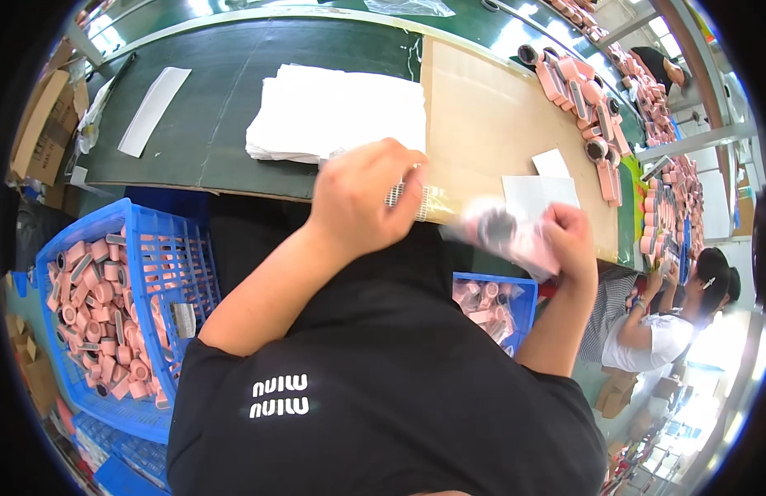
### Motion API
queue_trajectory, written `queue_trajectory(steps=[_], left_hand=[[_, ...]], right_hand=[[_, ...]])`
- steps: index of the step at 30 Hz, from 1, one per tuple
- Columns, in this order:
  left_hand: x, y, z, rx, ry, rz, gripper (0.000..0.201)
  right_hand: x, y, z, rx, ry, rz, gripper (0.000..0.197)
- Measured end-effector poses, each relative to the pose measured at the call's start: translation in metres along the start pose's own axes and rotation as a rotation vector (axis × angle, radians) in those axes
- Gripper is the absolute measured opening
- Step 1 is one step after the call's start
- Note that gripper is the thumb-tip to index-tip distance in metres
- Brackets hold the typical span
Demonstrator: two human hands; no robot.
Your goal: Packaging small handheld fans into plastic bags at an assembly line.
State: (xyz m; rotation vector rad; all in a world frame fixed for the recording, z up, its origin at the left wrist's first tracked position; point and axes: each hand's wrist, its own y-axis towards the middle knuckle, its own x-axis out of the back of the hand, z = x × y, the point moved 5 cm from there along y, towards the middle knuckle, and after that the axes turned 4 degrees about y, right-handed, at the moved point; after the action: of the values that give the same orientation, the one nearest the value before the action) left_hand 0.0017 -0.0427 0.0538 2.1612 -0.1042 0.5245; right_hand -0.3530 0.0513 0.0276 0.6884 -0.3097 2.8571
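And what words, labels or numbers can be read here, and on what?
Black shirt: two lines of white lettering, which I won't copy out.
Cardboard box at left: dark print, too small to read.
Blue basket: a pale patch, perhaps a label; nothing on it is readable.

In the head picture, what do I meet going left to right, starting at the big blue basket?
Big blue basket of pink devices → left hand → blurred pink thing in clear plastic → co-worker in white shirt.

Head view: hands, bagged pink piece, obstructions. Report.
Right hand holding bagged pink piece, blurred. Left hand curled near white stack, any hold unclear. White sheet just beyond the piece; no obstruction visible.
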Motion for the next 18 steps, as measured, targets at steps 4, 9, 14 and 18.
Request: queue_trajectory(steps=[4, 9, 14, 18], left_hand=[[0.003, 0.017, 0.029, 0.106, 0.114, 0.001, 0.007], [-0.033, 0.046, 0.033, 0.065, 0.261, 0.112, 0.024], [-0.047, 0.041, 0.037, 0.168, 0.585, 0.397, 0.025], [-0.055, 0.045, 0.045, 0.17, 0.349, 0.349, 0.011]], right_hand=[[0.034, -0.044, -0.098, -0.336, -0.467, 0.259, 0.012], [0.069, -0.155, -0.393, -0.35, -0.919, 0.977, 0.03], [0.054, -0.214, -0.427, -1.266, -0.224, 0.55, 0.034], [0.164, -0.241, -0.446, -1.394, -0.229, 0.152, 0.028]])
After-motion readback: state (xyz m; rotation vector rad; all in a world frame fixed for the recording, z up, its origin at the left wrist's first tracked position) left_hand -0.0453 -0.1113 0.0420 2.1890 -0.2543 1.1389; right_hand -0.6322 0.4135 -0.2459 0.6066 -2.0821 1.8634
